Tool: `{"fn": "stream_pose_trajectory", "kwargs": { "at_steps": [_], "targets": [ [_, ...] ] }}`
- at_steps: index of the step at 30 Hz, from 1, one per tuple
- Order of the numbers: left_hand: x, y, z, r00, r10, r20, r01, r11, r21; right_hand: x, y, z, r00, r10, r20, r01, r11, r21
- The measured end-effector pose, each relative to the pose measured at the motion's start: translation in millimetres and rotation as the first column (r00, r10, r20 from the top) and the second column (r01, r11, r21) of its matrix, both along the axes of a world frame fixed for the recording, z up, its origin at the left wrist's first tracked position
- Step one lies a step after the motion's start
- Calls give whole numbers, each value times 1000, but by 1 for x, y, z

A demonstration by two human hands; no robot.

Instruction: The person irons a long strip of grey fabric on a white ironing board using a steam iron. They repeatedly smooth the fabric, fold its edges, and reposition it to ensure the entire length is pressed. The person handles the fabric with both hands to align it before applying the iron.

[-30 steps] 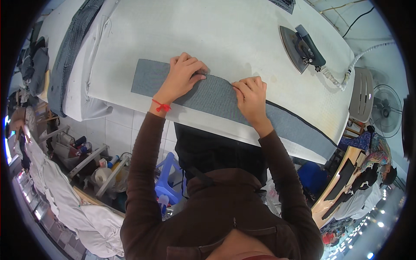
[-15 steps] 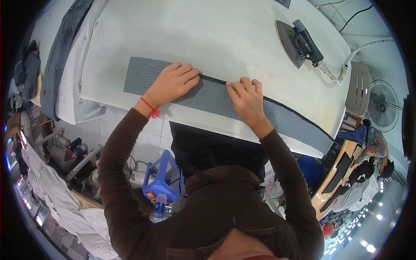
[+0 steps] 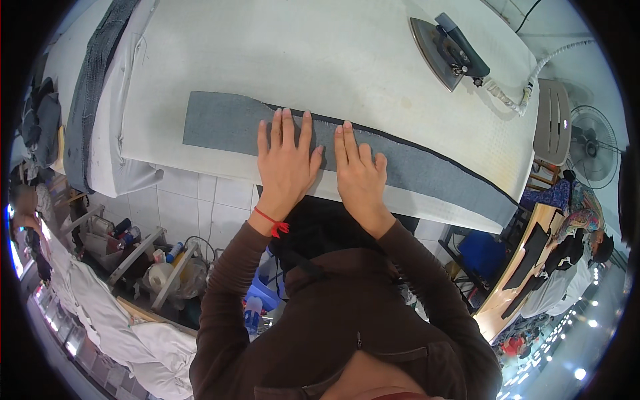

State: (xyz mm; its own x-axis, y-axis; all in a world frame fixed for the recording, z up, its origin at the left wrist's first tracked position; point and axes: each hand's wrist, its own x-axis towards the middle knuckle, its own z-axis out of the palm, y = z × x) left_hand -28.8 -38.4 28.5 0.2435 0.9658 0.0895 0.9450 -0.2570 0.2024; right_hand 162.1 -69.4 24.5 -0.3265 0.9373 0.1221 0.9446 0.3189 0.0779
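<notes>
A long grey strip of denim fabric (image 3: 220,123) lies along the near edge of a white padded ironing table (image 3: 300,60). My left hand (image 3: 285,160) rests flat on the strip with its fingers spread, a red thread band at the wrist. My right hand (image 3: 360,172) lies flat just beside it on the same strip, fingers apart. Both palms press down on the cloth, and neither hand grips anything. The strip runs on to the right (image 3: 453,180) toward the table's corner.
A steam iron (image 3: 448,50) with a hose (image 3: 527,80) sits on the table's far right. Dark denim (image 3: 93,87) drapes over the table's left end. Below left are a rack with bottles (image 3: 160,260) and white cloth (image 3: 107,313). A fan (image 3: 590,150) and another person (image 3: 580,220) are at right.
Both hands have slid together toward the middle of the strip and now lie flat side by side; before, they were further apart with the fingers curled at the cloth's edge.
</notes>
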Motion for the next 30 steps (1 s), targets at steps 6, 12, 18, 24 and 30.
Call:
{"fn": "stream_pose_trajectory", "kwargs": {
  "at_steps": [6,12,18,24,30],
  "targets": [
    [2,-1,5,999,-19,-26,19,1000,-12,14,2,0,995,68,-78,-71,997,-38],
    [6,-1,8,1000,3,-20,-4,999,-49,15,0,-5,992,64,-112,-72,995,-75],
    [7,0,9,1000,-4,-23,2,998,-67,39,31,17,973,125,-196,-106,989,102],
    [7,0,9,999,-19,-41,17,999,-42,180,235,63,936,-70,-346,206,904,374],
    [6,1,10,999,-19,-32,19,999,-28,232,317,65,852,-375,-365,250,904,-346]
  ]
}}
